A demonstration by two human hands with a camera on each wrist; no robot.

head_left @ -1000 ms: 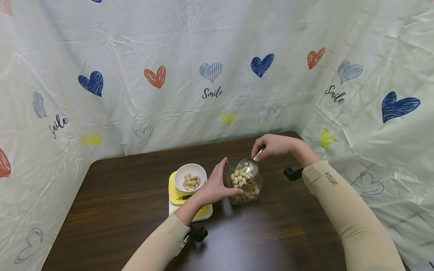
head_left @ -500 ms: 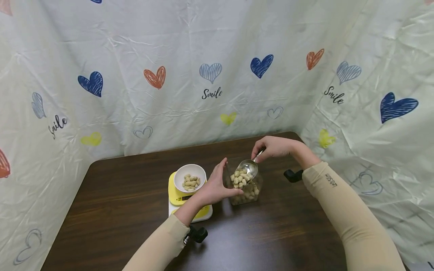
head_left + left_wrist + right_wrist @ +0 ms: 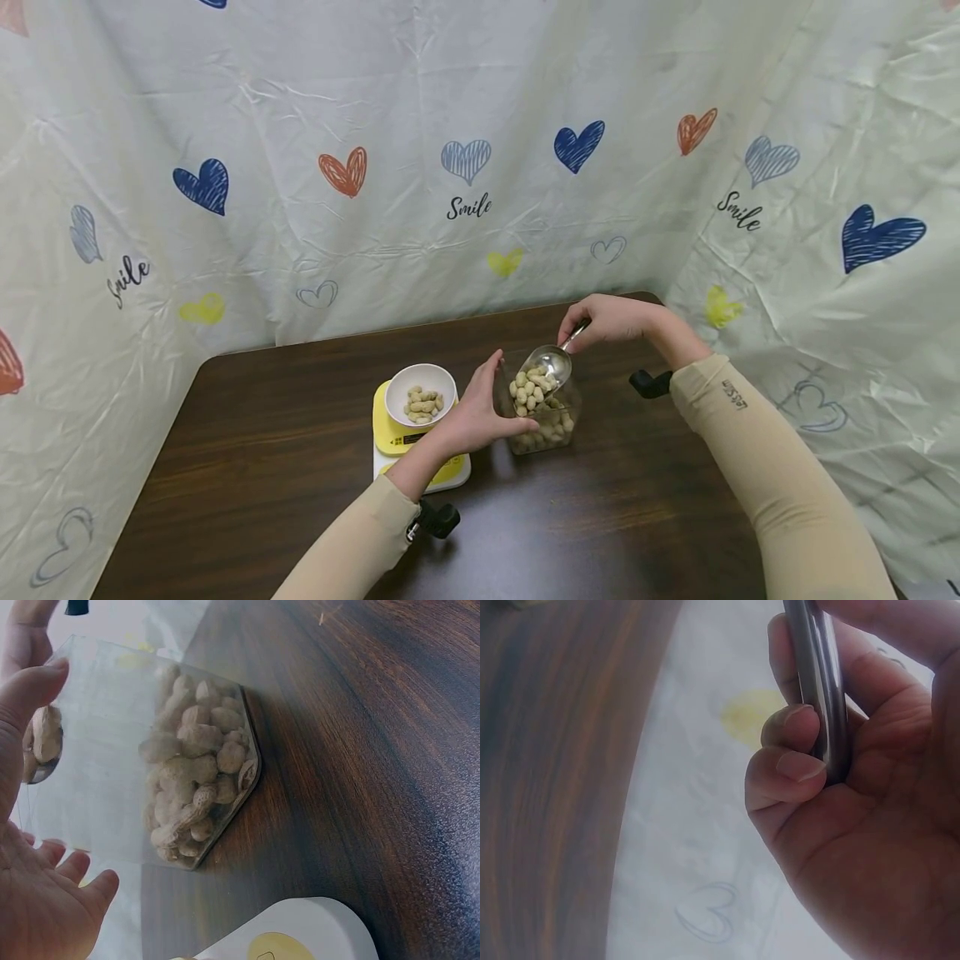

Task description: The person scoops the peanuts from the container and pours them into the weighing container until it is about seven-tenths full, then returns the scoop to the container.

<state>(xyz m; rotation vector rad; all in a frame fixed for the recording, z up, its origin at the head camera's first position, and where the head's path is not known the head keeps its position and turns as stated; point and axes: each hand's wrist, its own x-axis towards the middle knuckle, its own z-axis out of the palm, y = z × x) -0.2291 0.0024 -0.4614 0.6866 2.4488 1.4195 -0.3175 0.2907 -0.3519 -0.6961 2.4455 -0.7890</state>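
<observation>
In the head view a metal scoop (image 3: 553,363) loaded with peanuts (image 3: 529,388) is tilted at the mouth of a clear container (image 3: 546,445). My right hand (image 3: 603,319) grips its handle (image 3: 821,690), fingers curled round it in the right wrist view. My left hand (image 3: 480,414) holds the container near its rim, thumb on the near wall and fingers along the left side. Through the clear wall, more peanuts (image 3: 199,761) show in the lower part. Left of it, a white bowl (image 3: 399,377) with several peanuts sits on a yellow and white kitchen scale (image 3: 387,433).
The dark wooden table (image 3: 262,467) has its far edge close behind the container. A white curtain (image 3: 405,275) printed with hearts hangs around the back and sides. My left forearm (image 3: 352,542) passes in front of the scale and covers part of it.
The right hand has risen slightly, and the loaded scoop has moved up a little in the container's mouth. The left hand, container, bowl and scale stay where they were.
</observation>
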